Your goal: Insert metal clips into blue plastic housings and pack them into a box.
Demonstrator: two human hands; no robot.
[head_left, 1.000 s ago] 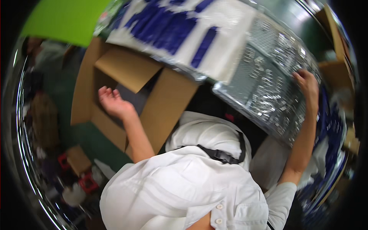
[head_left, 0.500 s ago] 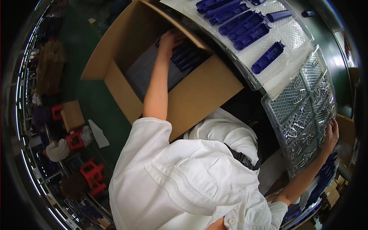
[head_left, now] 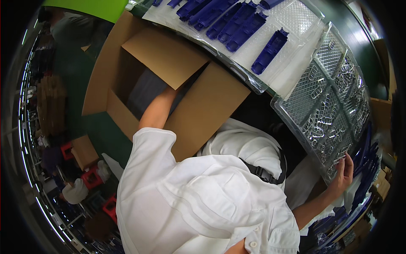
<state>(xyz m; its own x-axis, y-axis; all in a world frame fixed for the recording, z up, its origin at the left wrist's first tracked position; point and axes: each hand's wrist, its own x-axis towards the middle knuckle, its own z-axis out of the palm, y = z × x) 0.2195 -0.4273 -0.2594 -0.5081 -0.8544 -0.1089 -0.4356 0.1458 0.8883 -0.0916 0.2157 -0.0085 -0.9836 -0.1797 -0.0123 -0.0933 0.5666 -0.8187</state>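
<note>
Half a second ago the left hand lay in plain sight on blue parts inside the box (head_left: 169, 84); now the left arm (head_left: 156, 112) reaches deeper, and a cardboard flap hides the hand, so whether it is open or gripping cannot be told. The view has also swung, so the box sits further toward the middle and its flaps show wider. The right hand (head_left: 343, 173), which earlier sat at the far edge of the clear tray (head_left: 330, 106), is now at that tray's near corner, fingers spread and open, the fingertips touching the rim. The tray is a transparent plastic sheet of diamond-textured compartments, several of them holding small silvery metal clips; it lies tilted along the right side. Just beside it, higher up, a second clear tray (head_left: 296, 25) carries long blue moulded parts (head_left: 237, 25) laid in rows, one of them apart from the rest. The box is brown, open-topped, standing left of the trays.
</note>
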